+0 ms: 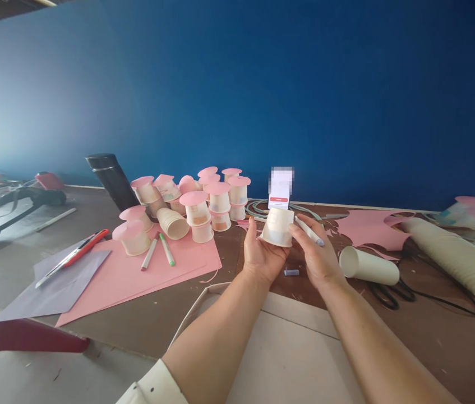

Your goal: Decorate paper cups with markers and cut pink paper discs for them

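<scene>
An upside-down white paper cup (278, 227) rests in my left hand (262, 255), its fingers underneath and its thumb up along the side. Between the fingers of my right hand (319, 255) is a white marker (309, 231) with a purplish-blue end, pointing away from the cup's side. The right fingertips touch the cup. On the table below, between both hands, lies a small purplish marker cap (291, 272). Left of my hands stand several paper cups topped with pink paper discs (219, 189), some stacked in pairs.
Pink sheets (187, 269) hold two markers (165, 249); a red cutter (73, 255) lies on grey paper. Behind stands a black bottle (113, 182). A lit phone (280, 188) leans at the wall. Rightward are cut pink paper (372, 229), a cup (369, 266) and a long cup stack (458, 255).
</scene>
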Action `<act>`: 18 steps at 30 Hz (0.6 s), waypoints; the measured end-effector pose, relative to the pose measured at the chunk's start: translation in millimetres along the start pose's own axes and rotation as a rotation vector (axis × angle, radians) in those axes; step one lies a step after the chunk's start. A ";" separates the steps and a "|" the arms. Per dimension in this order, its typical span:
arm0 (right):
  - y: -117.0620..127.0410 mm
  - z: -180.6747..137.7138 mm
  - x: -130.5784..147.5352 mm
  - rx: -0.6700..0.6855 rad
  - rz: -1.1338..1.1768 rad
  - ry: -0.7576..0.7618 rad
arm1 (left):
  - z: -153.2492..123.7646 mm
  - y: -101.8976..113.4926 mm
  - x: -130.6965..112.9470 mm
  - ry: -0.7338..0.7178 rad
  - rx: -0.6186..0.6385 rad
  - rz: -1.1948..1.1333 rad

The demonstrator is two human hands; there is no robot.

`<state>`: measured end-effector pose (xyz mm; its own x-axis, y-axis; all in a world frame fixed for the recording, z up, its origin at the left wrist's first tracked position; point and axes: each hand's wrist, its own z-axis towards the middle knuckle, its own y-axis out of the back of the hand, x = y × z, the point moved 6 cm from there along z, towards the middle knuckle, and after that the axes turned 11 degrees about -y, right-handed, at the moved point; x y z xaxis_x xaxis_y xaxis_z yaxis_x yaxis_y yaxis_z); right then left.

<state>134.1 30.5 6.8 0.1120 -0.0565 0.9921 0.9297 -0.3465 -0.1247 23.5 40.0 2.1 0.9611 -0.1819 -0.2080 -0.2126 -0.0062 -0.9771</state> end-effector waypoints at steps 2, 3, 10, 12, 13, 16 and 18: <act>-4.3 -1.4 0.6 0.070 -0.010 0.020 | -0.6 -1.3 -0.4 -0.003 0.009 -0.014; -6.1 -2.3 1.0 0.099 -0.018 0.028 | -0.8 -1.5 -0.8 -0.004 0.007 -0.020; -15.1 -8.4 3.2 0.255 -0.020 0.045 | -1.0 -3.2 0.4 0.041 -0.001 -0.016; -15.7 -9.2 3.9 0.271 -0.008 0.039 | -1.2 -3.3 1.6 0.052 -0.011 -0.006; -15.5 -9.4 4.3 0.272 0.000 0.037 | -1.4 -3.7 2.2 0.054 -0.008 -0.001; -14.0 -9.2 5.0 0.255 0.023 0.033 | -2.0 -5.9 3.9 0.046 0.032 0.012; -12.7 -8.4 4.6 0.235 0.041 0.025 | -2.7 -7.0 5.5 0.039 0.060 0.029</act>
<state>119.8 26.8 12.8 0.1457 -0.0897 0.9853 0.9810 -0.1158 -0.1556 29.8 36.3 8.0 0.9467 -0.2196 -0.2357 -0.2285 0.0582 -0.9718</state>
